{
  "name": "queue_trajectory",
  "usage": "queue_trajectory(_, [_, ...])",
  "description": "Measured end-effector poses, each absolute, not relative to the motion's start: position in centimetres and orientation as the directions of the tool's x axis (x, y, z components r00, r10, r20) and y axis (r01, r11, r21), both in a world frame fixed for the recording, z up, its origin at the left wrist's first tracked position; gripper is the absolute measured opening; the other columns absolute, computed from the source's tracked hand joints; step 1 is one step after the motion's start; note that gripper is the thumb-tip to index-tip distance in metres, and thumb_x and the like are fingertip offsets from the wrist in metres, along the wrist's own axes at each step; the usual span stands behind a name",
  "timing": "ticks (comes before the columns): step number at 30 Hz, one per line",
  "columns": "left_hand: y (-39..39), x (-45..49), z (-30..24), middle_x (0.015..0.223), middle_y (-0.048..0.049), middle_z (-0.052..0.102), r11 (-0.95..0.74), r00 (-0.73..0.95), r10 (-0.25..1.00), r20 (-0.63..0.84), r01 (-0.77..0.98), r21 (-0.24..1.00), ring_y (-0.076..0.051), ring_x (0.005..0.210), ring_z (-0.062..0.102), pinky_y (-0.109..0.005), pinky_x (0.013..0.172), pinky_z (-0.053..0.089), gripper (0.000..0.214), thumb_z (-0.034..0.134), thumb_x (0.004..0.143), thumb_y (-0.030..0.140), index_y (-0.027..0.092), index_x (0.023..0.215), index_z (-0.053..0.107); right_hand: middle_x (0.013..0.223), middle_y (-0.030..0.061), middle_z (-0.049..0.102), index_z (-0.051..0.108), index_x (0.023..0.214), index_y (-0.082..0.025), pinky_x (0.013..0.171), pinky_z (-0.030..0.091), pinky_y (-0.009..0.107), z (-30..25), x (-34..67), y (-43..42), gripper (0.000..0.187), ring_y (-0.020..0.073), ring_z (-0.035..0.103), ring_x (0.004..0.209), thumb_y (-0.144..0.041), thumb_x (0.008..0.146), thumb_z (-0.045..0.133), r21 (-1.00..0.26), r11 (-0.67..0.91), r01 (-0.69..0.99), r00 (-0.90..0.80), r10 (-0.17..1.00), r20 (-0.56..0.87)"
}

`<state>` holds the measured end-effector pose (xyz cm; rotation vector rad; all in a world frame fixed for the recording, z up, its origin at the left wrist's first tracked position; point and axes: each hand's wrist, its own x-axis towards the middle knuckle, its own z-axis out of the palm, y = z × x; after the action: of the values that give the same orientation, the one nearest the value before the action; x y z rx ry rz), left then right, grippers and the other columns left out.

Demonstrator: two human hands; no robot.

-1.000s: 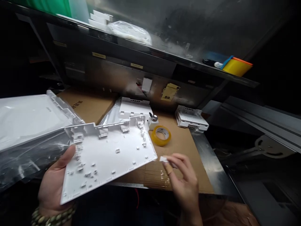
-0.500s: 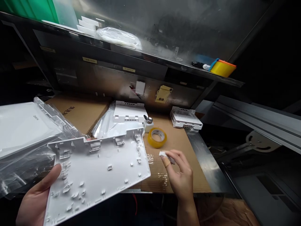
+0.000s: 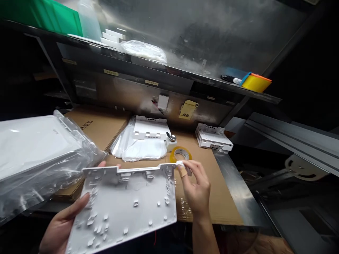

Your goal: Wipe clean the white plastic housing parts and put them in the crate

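My left hand (image 3: pixel 62 227) grips a flat white plastic panel (image 3: pixel 127 208) by its left edge, inner side up, with small clips and posts showing. My right hand (image 3: pixel 194 185) is closed in a pinch on a small white piece (image 3: pixel 180 163), and that piece sits right at the panel's top right corner. A tan band wraps one finger of the right hand. Just behind the pinch lies a roll of yellow tape (image 3: pixel 180 154) on the brown cardboard (image 3: pixel 212 190) that covers the bench.
White panels in clear plastic bags (image 3: pixel 37 148) fill the left. Two more white housings, one (image 3: pixel 150 128) and another (image 3: pixel 214 137), sit at the back with a small bottle (image 3: pixel 171 141). A shelf above carries a yellow bin (image 3: pixel 255 82). A metal rail (image 3: pixel 296 137) runs on the right.
The panel has swung level and come nearer to me. My right hand has moved up and left, bringing the small white piece to the panel's top right corner.
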<state>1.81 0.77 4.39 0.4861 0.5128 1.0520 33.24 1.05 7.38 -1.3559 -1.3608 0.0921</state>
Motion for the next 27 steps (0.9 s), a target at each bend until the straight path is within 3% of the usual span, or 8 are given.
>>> queue_trajectory(4, [0.2, 4.1, 6.1, 0.139, 0.0022, 0.070, 0.504, 0.417, 0.862, -0.289, -0.768, 0.394, -0.033, 0.133, 0.061, -0.055, 0.116, 0.045, 0.059, 0.057, 0.096, 0.030, 0.051, 0.150, 0.045, 0.099, 0.0063, 0.070, 0.077, 0.101, -0.024, 0.069, 0.051, 0.031, 7.3, 33.5, 1.6, 0.015, 0.0203, 0.064, 0.088, -0.035, 0.095, 0.068, -0.763, 0.242, 0.600, 0.413, 0.723, 0.554])
queue_trajectory(8, [-0.1, 8.1, 8.8, 0.143, -0.0024, 0.068, 0.479, 0.361, 0.874, -0.326, -0.755, 0.448, -0.031, 0.131, 0.063, -0.055, 0.119, 0.042, 0.080, 0.066, 0.092, 0.013, 0.048, 0.156, 0.034, 0.098, 0.0042, 0.067, 0.074, 0.106, -0.026, 0.077, 0.053, 0.033, 10.0, 30.3, 1.1, 0.013, 0.0178, 0.061, 0.082, -0.023, 0.094, 0.069, -0.666, 0.436, 0.606, 0.256, 0.686, 0.682])
queue_trajectory(11, [-0.2, 11.2, 10.2, 0.153, 0.0015, 0.059, 0.419, 0.315, 0.907, -0.281, -0.757, 0.501, -0.027, 0.140, 0.055, -0.045, 0.124, 0.036, 0.075, 0.072, 0.089, 0.013, 0.046, 0.151, 0.045, 0.101, 0.0050, 0.067, 0.072, 0.113, -0.027, 0.078, 0.055, 0.033, 12.1, 27.3, 0.7, 0.023, 0.0192, 0.063, 0.089, -0.015, 0.093, 0.068, -0.578, 0.578, 0.576, 0.146, 0.622, 0.769])
queue_trajectory(14, [-0.4, 13.3, 10.8, 0.154, 0.0051, 0.058, 0.405, 0.337, 0.914, -0.225, -0.788, 0.464, -0.025, 0.145, 0.048, -0.039, 0.126, 0.032, 0.059, 0.075, 0.088, 0.018, 0.043, 0.140, 0.061, 0.103, 0.0053, 0.068, 0.071, 0.115, -0.025, 0.083, 0.056, 0.035, 12.9, 26.1, 1.2, 0.026, 0.0195, 0.065, 0.094, -0.011, 0.092, 0.068, -0.493, 0.634, 0.596, 0.082, 0.563, 0.822])
queue_trajectory(19, [-0.3, 14.5, 11.0, 0.148, 0.0084, 0.062, 0.374, 0.350, 0.925, -0.147, -0.778, 0.504, -0.021, 0.147, 0.046, -0.033, 0.125, 0.032, 0.048, 0.070, 0.092, 0.017, 0.044, 0.132, 0.067, 0.102, 0.0043, 0.067, 0.072, 0.109, -0.022, 0.079, 0.053, 0.030, 12.9, 26.8, 1.6, 0.021, 0.0160, 0.064, 0.088, -0.010, 0.092, 0.068, -0.498, 0.593, 0.633, 0.153, 0.534, 0.831])
queue_trajectory(23, [0.2, 14.3, 10.9, 0.148, 0.0089, 0.062, 0.384, 0.370, 0.919, -0.134, -0.768, 0.513, -0.021, 0.146, 0.047, -0.031, 0.123, 0.034, 0.049, 0.071, 0.091, 0.019, 0.044, 0.133, 0.066, 0.104, 0.0041, 0.068, 0.071, 0.113, -0.024, 0.086, 0.052, 0.032, 12.5, 27.7, 1.9, 0.023, 0.0174, 0.064, 0.095, -0.013, 0.093, 0.067, -0.455, 0.604, 0.655, 0.095, 0.531, 0.842])
queue_trajectory(25, [0.2, 13.2, 10.5, 0.149, 0.0089, 0.061, 0.430, 0.393, 0.900, -0.187, -0.738, 0.520, -0.023, 0.141, 0.054, -0.037, 0.120, 0.040, 0.058, 0.073, 0.089, 0.022, 0.049, 0.139, 0.059, 0.105, 0.0050, 0.070, 0.072, 0.112, -0.024, 0.087, 0.052, 0.033, 11.3, 29.2, 3.4, 0.017, 0.0190, 0.065, 0.097, -0.022, 0.095, 0.067, -0.506, 0.518, 0.690, 0.158, 0.574, 0.803])
queue_trajectory(27, [-0.2, 11.4, 9.8, 0.153, 0.0063, 0.058, 0.417, 0.359, 0.906, -0.223, -0.672, 0.613, -0.028, 0.135, 0.060, -0.045, 0.114, 0.048, 0.065, 0.075, 0.089, 0.028, 0.050, 0.145, 0.051, 0.106, 0.0077, 0.071, 0.073, 0.110, -0.022, 0.087, 0.051, 0.035, 9.2, 31.5, 5.7, 0.022, 0.0215, 0.064, 0.099, -0.038, 0.098, 0.062, -0.624, 0.340, 0.703, 0.328, 0.624, 0.709])
